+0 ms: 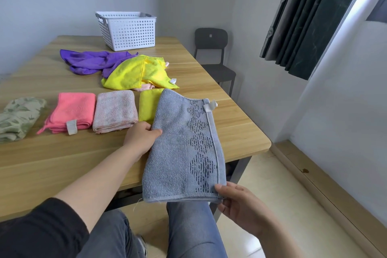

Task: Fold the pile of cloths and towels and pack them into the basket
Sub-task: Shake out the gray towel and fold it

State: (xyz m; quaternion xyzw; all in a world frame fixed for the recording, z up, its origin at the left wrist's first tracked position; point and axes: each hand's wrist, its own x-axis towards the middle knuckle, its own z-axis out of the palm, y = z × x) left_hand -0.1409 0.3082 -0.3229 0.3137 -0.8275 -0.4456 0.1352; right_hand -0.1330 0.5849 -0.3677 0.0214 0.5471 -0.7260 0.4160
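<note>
Wooden table [240, 128] fills the room's corner, with a white perforated basket [127, 31] at its far end and a black chair [211, 48] beyond its right side. A loose purple cloth [88, 60] and yellow cloth [136, 71] lie heaped between the basket and a row of folded cloths [115, 111]. A folded grey towel [173, 148] with a diamond-patterned band is held over the near edge. The left hand [142, 138] pinches its left side and the right hand [240, 205] its near right corner.

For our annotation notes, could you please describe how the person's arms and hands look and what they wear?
The left hand and right hand are bare: no gloves, rings or watch show. A black sleeve ends near the left elbow; no sleeve shows on the right.
</note>
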